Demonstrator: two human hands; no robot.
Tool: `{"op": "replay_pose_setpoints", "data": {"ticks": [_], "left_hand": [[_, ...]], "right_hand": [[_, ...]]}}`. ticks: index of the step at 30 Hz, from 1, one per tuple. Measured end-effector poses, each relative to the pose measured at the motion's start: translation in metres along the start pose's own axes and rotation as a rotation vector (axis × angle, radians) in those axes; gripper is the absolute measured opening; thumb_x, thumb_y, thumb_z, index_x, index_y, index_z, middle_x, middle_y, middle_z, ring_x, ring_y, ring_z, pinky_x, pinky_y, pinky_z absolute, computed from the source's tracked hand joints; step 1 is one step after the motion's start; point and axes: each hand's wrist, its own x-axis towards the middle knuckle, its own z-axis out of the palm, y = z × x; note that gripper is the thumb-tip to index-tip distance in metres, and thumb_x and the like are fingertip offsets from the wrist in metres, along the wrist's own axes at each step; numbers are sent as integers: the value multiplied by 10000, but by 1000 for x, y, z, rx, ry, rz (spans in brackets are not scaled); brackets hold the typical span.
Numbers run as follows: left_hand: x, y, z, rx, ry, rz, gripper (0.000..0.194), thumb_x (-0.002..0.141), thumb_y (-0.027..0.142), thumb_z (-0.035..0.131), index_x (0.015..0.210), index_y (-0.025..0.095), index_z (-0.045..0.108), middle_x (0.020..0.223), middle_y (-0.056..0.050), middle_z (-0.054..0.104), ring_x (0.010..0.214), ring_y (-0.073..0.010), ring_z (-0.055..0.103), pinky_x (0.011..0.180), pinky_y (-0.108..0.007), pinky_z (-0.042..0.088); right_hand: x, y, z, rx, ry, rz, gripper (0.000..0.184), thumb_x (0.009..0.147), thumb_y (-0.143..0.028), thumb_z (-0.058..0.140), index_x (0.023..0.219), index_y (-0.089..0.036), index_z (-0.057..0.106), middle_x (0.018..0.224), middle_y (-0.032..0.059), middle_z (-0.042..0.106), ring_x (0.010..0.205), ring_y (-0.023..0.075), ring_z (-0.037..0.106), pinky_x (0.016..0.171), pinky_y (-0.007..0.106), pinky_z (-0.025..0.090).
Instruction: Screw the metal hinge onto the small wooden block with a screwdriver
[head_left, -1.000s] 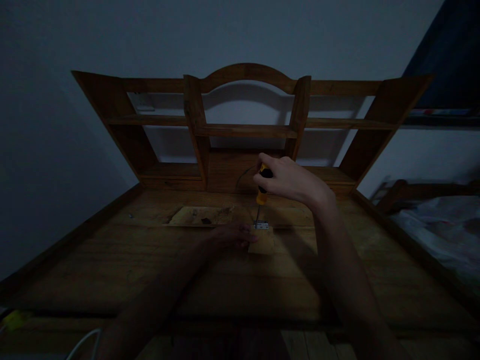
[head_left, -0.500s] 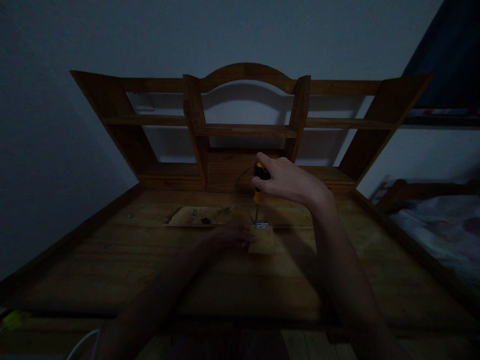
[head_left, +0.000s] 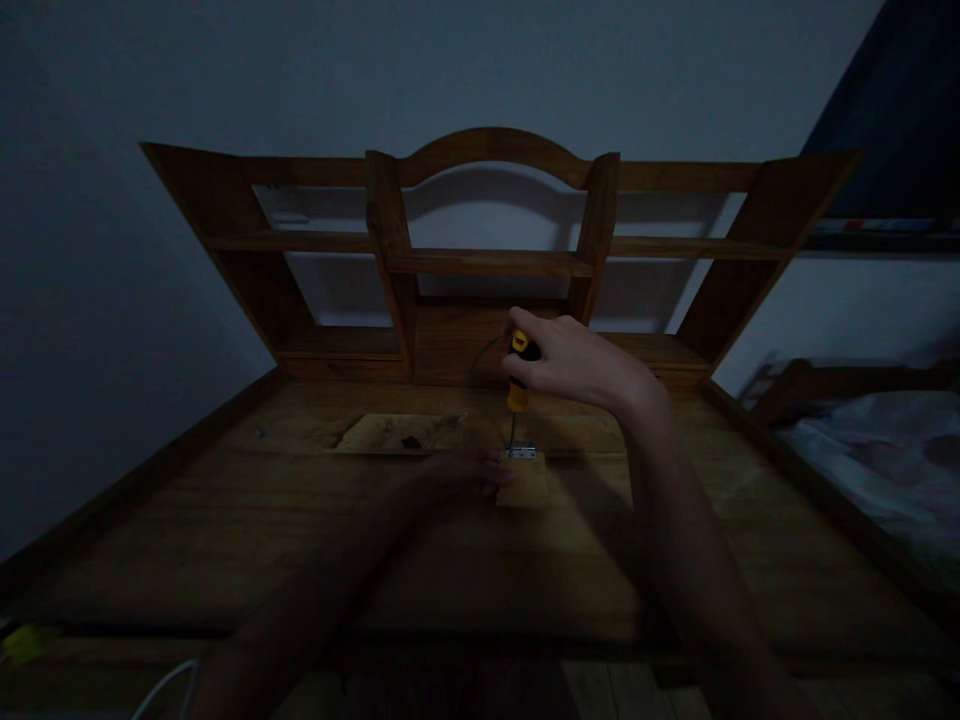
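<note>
My right hand (head_left: 562,355) grips the handle of a yellow-and-black screwdriver (head_left: 517,398) that stands nearly upright. The shaft runs down to a small metal hinge (head_left: 523,452), its tip at the hinge's left end. Beneath lies a small pale wooden block (head_left: 523,486), with the hinge along its far edge. From the left, my left hand (head_left: 472,470) holds the block's left side, thumb on top of it; the other fingers are in deep shadow. Whether a screw sits under the tip is too dark to see.
The wooden desk (head_left: 300,550) has a long recess (head_left: 405,432) with damaged wood behind the hands. A wooden shelf unit (head_left: 491,262) rises at the back against the wall. A white cable (head_left: 166,685) loops at the lower left; a plastic-covered heap (head_left: 885,450) is at the right.
The fingers of my right hand have shifted around the screwdriver handle, and more of its yellow top shows. The block, the hinge and my left hand stay in place.
</note>
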Motion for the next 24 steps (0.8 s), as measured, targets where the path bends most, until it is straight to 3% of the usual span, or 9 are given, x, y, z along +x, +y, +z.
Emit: {"op": "replay_pose_setpoints", "data": {"ticks": [3,8,14,24], "left_hand": [[5,-7,-5,-37,-84,9,408,690,476,795,729,122,597,603,12,545,502,-68,423,464,-201,262],[8,-12,-8,-45,-70,19,414,682,479,805,737,120,607,612,7,555,500,-71,445,462,-204,264],[7,-11,-7,-96,-98,14,392,688,455,811,772,120,627,632,13,559,507,-65,439,467,-201,272],[6,-9,-7,-39,-54,14,421,665,483,820,699,135,585,600,17,538,492,-65,437,444,-196,255]], "right_hand": [[0,0,-1,21,-20,-18,274,881,-389,525,1093,-218,554,930,63,669,811,212,622,687,280,402],[1,-3,0,36,3,-73,220,906,-349,478,1057,-210,556,937,68,667,837,209,623,710,281,397],[1,0,3,-6,20,-29,289,890,-434,507,1055,-198,533,902,76,657,791,215,612,678,286,385],[1,-7,0,-14,-2,-27,235,902,-382,494,1028,-190,542,905,71,648,785,195,599,685,270,381]]}}
